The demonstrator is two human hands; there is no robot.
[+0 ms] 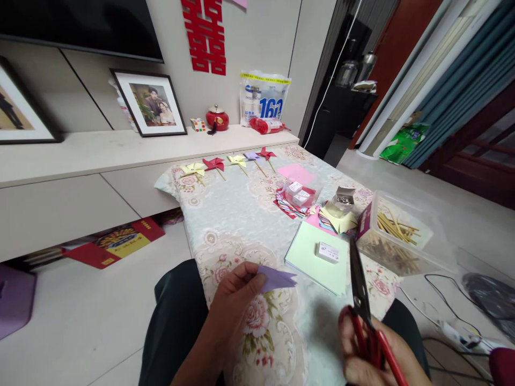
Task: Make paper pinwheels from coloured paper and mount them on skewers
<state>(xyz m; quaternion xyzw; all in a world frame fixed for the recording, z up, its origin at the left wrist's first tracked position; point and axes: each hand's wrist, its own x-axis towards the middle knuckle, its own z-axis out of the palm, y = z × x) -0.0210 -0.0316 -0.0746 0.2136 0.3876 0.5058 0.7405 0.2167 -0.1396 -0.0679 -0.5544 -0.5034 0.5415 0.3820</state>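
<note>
Holding the purple paper [277,279] pinched in my left hand [233,300] above the near edge of the desk [233,214], I keep my right hand [374,354] wrapped around the red scissors [364,316], blades together and pointing up. To cut well, I judge the paper should stay flat and taut, with my left fingertips well back from the cut line. Blades should open only beside the paper, clear of the green pad [311,257] and stick box [396,236].

One head-worn view looks forward and down, close over the floral-clothed table [241,225], toward the wall shelf [120,150].
</note>
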